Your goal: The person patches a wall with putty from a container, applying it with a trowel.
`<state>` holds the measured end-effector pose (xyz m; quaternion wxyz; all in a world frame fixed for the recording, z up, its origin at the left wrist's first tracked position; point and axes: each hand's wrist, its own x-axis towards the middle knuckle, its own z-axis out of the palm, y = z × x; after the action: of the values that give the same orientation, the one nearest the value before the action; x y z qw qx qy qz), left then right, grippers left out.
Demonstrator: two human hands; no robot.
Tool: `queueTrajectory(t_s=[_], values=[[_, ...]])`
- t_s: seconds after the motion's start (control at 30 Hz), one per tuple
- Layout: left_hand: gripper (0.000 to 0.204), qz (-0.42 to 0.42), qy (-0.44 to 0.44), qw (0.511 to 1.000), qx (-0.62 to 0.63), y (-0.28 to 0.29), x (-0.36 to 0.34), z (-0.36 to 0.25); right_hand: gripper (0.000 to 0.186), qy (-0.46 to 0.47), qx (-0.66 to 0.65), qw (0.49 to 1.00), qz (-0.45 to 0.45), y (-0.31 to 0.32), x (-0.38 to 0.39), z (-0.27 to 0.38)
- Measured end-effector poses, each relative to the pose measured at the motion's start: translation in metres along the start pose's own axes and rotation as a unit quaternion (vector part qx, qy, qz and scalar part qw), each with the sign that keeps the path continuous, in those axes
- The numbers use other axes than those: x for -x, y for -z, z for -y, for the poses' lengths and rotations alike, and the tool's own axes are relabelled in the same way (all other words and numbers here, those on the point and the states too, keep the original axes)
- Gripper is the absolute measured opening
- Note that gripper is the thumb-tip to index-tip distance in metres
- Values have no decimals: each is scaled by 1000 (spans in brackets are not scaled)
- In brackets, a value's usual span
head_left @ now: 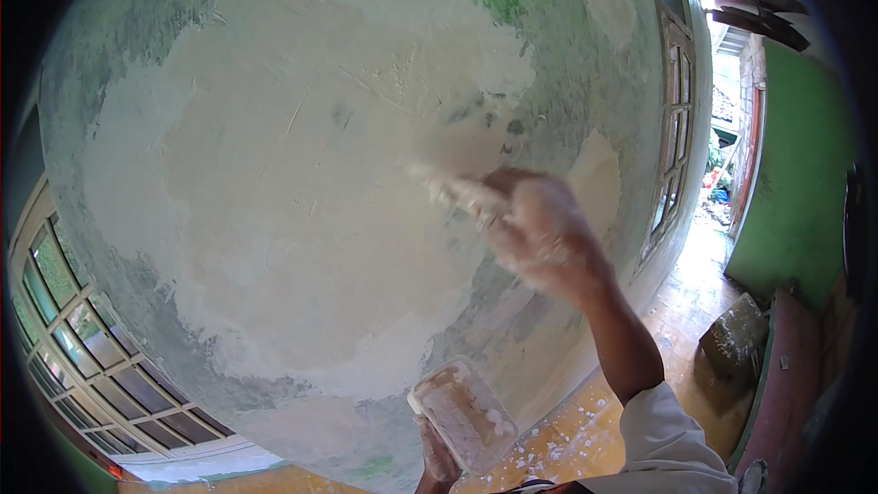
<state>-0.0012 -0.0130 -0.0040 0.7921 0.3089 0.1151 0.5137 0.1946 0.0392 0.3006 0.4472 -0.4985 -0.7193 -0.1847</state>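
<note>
My right hand [540, 229], blurred by motion, is raised against the wall [274, 146]. Its fingers are closed on a pale, putty-smeared putty knife [457, 190], whose blade end points left and lies at or very near the wall; contact is hard to tell through the blur. White smears mark the hand. Low in the view, my left hand [439, 453] grips the left side of a rectangular plastic tub [437, 375]. The tub is tilted with its opening toward me, and cream-coloured putty lines its inside. A broad cream patch of putty covers much of the grey-green wall, with ridges and streaks.
A paned window [82, 348] stands at the lower left, another window frame [675, 119] at the right. Beyond it is a bright doorway beside a green panel [796, 165]. White crumbs dot the yellowish floor [585, 425]. A splattered box [734, 338] sits at the right.
</note>
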Motion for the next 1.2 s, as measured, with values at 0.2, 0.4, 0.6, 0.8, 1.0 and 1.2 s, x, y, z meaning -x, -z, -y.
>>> queueTrajectory(t_s=[0.2, 0.4, 0.6, 0.8, 1.0, 1.2], values=[[93, -3, 19, 999, -34, 2, 2, 6, 31, 74, 122, 963, -230, 14, -48, -32], [93, -23, 6, 1000, -4, 7, 5, 5, 32, 81, 191, 949, -236, -63, -46, 0], [89, -21, 7, 999, 43, 19, 5, 7, 33, 124, 29, 983, -131, -31, -4, 10], [86, -44, -16, 999, -11, 13, 15, 5, 23, 54, 148, 946, -284, -22, -56, -27], [82, -42, -46, 998, -27, 4, 15, -3, 22, 55, 69, 969, -231, -87, -21, 32], [84, -28, -9, 999, -17, -1, 13, 4, 18, -21, -30, 999, -9, -26, -5, 14]])
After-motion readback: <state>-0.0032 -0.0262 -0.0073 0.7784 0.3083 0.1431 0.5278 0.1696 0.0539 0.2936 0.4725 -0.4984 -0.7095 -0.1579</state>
